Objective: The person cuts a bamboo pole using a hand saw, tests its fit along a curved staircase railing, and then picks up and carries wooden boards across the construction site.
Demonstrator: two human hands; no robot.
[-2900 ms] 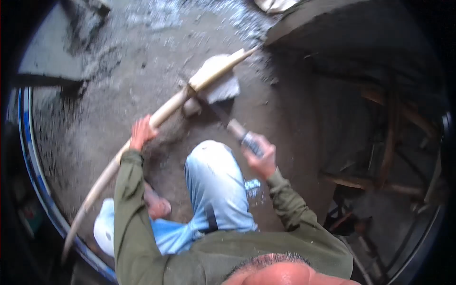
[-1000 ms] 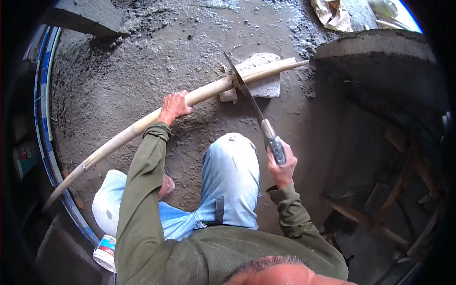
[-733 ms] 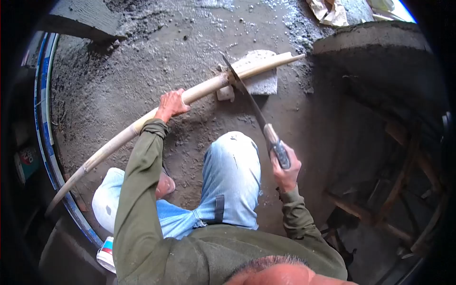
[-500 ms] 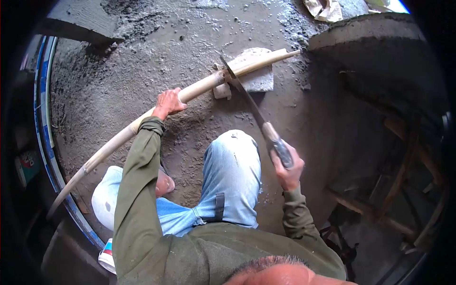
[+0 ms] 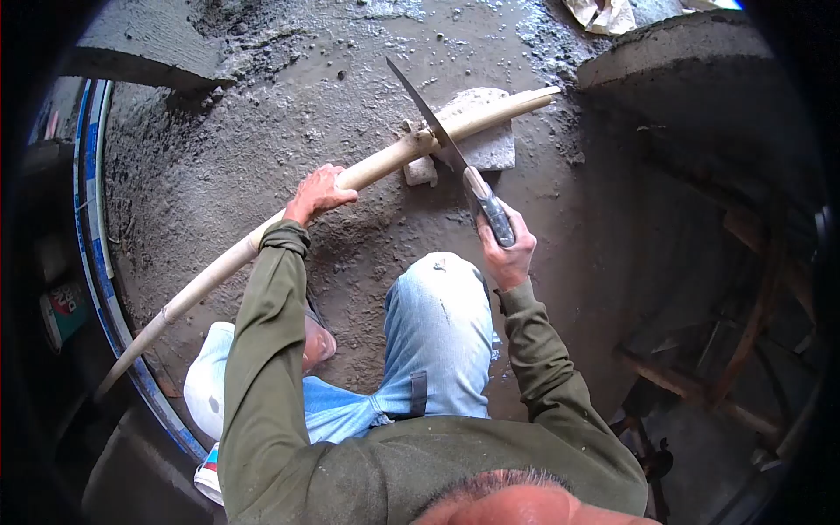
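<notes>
A long bamboo pole [image 5: 385,163] slants from the lower left up to the right, its far end lying over a pale concrete block [image 5: 494,144]. My left hand [image 5: 320,192] is closed around the pole to the left of the block. In my right hand [image 5: 509,251] is the dark handle of a handsaw [image 5: 451,150]. The saw's blade crosses the bamboo close to a joint, with its tip pointing up and left beyond the pole. Past the blade, the pole's end looks split lengthwise.
Rough, wet grey ground [image 5: 227,175] spreads around the block. A thick concrete edge [image 5: 682,57] stands at upper right, with wooden framing [image 5: 744,306] below it in shadow. Blue-and-white strips [image 5: 92,192] run along the left, and a tub [image 5: 210,477] sits at lower left.
My right hand has pushed the saw forward, up and slightly left, so more blade sticks out beyond the bamboo. My left hand keeps its hold on the pole.
</notes>
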